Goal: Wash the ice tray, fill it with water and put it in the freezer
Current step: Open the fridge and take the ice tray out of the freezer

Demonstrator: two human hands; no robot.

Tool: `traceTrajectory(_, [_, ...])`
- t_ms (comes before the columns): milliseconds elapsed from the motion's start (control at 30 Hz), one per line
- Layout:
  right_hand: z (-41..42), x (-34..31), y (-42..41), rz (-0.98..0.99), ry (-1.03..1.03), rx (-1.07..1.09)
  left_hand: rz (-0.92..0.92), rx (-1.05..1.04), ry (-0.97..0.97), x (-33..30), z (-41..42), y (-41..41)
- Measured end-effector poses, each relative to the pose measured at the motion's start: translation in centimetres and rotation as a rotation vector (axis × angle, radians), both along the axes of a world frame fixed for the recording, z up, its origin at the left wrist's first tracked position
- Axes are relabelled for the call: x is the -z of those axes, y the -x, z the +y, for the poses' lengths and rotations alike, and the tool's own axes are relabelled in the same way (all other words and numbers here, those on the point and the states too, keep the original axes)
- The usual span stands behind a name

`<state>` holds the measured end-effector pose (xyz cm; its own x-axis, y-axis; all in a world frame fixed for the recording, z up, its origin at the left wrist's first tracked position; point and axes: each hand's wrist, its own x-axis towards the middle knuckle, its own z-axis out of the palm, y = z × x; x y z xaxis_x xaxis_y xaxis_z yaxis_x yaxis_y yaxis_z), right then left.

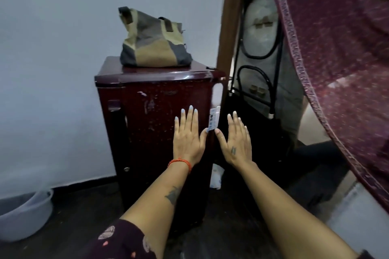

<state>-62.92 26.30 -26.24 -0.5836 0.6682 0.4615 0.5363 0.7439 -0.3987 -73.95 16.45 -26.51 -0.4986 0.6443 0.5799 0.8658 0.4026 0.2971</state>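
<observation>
While a patchwork tote bag [154, 45] sits atop the closed maroon fridge [160, 111], left hand [188, 135] and right hand [235, 141] spread flat-fingered before its door, holding nothing.

Patchwork bag [154, 42] upright; grey tub [25, 214] on floor; maroon curtain [341, 48] right.

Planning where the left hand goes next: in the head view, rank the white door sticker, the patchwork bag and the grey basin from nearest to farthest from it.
From the left hand:
1. White door sticker: on the fridge door's right edge, right by the thumb.
2. Patchwork bag: above, on top of the maroon fridge.
3. Grey basin: far left, on the floor by the wall.
</observation>
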Motion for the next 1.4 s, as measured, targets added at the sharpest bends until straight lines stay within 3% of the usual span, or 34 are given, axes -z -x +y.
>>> traceTrajectory(300, [-4.3, 2.5, 9.3, -0.035, 0.035, -0.27, -0.126, -0.29, -0.029, 2.8, -7.1, 6.7])
traceTrajectory(667, [-8.3, 4.7, 21.4, -0.021, 0.099, -0.412, -0.313, -0.451, -0.111, 5.2, -11.5, 16.9])
traceTrajectory(867, [-10.2, 4.8, 26.7, 0.111, 0.217, -0.449, -0.433, -0.415, -0.232, 6.0, -11.4, 20.9])
traceTrajectory(1067, [-12.8, 4.4, 31.0, 0.339, 0.514, -0.418, -0.655, -0.321, -0.261, 7.5, -10.4, 23.2])
traceTrajectory(1400, [-13.1, 4.7, 33.0, 0.267, 0.512, -0.379, -0.742, -0.297, -0.271, 8.3, -9.8, 25.0])
